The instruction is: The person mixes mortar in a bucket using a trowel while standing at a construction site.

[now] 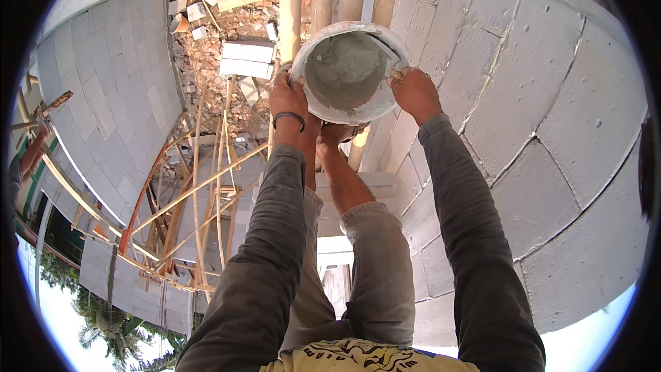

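Observation:
A white bucket [349,69] full of grey wet mortar sits in front of me, tilted so its inside shows. My left hand [288,98], with a dark band on the wrist, grips the bucket's left rim. My right hand [414,91] grips its right rim. Both arms wear dark grey sleeves and reach out from the lower edge. Below the bucket my bent legs and bare feet rest on a bamboo pole [360,143].
A grey block wall [537,117] stands close on the right. Another block wall [117,96] curves on the left. Bamboo scaffold poles [290,7] cross behind the bucket. Rubble and loose white blocks [246,59] lie far below, with leaning bamboo sticks [200,186].

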### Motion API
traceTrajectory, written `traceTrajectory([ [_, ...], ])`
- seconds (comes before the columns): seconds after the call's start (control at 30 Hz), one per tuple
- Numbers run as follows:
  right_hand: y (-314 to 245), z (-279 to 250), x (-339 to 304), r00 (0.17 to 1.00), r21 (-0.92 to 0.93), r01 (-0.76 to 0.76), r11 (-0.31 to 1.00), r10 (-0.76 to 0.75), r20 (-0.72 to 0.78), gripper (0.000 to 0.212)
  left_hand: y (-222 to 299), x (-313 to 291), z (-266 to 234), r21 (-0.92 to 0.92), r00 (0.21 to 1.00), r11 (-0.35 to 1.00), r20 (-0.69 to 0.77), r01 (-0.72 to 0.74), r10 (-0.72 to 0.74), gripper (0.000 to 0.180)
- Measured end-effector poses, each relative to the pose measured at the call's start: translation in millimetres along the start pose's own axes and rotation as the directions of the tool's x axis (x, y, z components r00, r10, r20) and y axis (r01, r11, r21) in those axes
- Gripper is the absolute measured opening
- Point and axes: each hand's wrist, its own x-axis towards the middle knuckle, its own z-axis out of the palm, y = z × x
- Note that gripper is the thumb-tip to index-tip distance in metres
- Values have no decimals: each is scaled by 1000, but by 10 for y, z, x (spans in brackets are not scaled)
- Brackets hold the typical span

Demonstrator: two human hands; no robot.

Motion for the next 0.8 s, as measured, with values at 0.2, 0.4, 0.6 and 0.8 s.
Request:
traceTrajectory([
  [0.2, -221, 465, -606, 999, 70, -23, 997, 25, -38, 27, -52, 15, -41, 23, 999, 1000, 36, 0, -1, 33],
  [0.4, -245, 419, -224, 981, -48, 140, 989, -133, 139, 31, -72, 33, 58, -5, 1000, 1000, 14, -28, 28, 31],
  [0.6, -35, 63, 49, 1000, -51, -11, 999, 10, -15, 33, -2, 19, 1, 11, 999, 1000, 41, 6, -6, 32],
  [0.8, -194, 241, -678, 984, 131, -116, 985, 132, -118, 30, 48, 8, -140, 40, 994, 998, 98, 51, -55, 36],
])
